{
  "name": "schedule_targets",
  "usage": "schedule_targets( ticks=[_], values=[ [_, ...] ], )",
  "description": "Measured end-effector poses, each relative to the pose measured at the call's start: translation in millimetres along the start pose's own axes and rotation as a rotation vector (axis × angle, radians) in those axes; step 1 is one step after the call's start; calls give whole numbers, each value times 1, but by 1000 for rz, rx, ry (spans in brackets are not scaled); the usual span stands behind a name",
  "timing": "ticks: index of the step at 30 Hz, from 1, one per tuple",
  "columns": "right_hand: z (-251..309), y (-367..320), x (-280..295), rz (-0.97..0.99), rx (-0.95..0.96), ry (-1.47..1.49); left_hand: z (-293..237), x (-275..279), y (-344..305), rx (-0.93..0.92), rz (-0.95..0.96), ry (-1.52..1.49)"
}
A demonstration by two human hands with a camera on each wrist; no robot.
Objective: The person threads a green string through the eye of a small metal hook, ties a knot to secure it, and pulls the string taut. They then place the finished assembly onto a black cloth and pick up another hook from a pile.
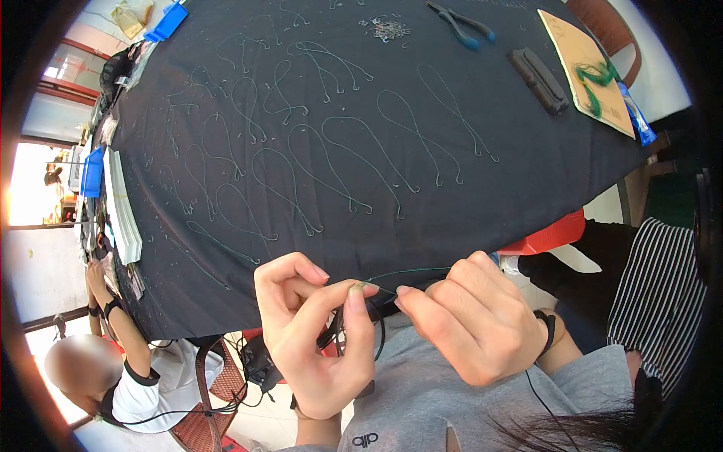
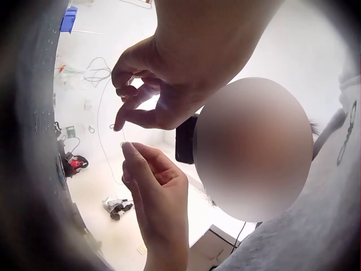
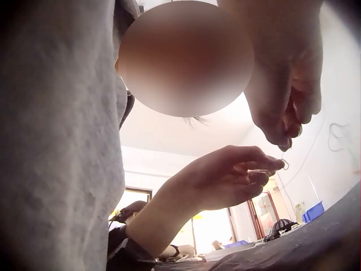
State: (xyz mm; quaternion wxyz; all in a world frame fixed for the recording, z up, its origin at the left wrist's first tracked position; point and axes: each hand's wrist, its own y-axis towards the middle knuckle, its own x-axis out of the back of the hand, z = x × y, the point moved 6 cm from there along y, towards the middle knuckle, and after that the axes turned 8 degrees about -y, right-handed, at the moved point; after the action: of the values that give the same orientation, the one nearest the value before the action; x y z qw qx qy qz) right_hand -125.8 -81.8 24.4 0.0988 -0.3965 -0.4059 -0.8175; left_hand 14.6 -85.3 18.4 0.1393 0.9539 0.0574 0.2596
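Observation:
In the head view the left hand (image 1: 320, 331) pinches a small hook with green line between thumb and index finger, at the table's front edge. To its right, the right hand (image 1: 478, 316) pinches the thin green line (image 1: 410, 270) between thumb and curled fingers. A short stretch of line runs between the two hands. The left wrist view shows the left hand (image 2: 163, 84) above the right hand (image 2: 155, 197), fingertips apart. From the right wrist view, a small curved hook (image 3: 286, 164) shows at the fingertips of the left hand (image 3: 220, 175); the right hand (image 3: 287, 84) is above.
Several hooks with looped line (image 1: 350, 203) lie spread on the black cloth (image 1: 482, 203). Farther back are a pile of hooks (image 1: 389, 30), blue-handled pliers (image 1: 461, 29), a dark block (image 1: 538, 80) and cardboard with green line (image 1: 580, 68). Another person (image 1: 143, 377) sits at the left.

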Motion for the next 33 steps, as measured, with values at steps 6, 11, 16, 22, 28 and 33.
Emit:
schedule_targets(
  ticks=[6, 11, 16, 22, 28, 33],
  values=[
    [0, 2, 2, 1, -7, 7, 0, 0, 0, 0, -4, -6],
    [0, 0, 3, -18, -7, -1, 1, 0, -1, -1, -8, -13],
    [1, -1, 4, -4, 13, -30, 0, 0, 0, 5, -2, -1],
    [2, 1, 6, -1, 19, 15, -1, 0, -1, 4, -1, 5],
    [6, 4, 8, 7, 74, 38, 1, -1, -2, -11, -1, -7],
    [3, 11, 11, -46, 85, 31, 0, -3, -3, 10, 31, -41]
  ],
)
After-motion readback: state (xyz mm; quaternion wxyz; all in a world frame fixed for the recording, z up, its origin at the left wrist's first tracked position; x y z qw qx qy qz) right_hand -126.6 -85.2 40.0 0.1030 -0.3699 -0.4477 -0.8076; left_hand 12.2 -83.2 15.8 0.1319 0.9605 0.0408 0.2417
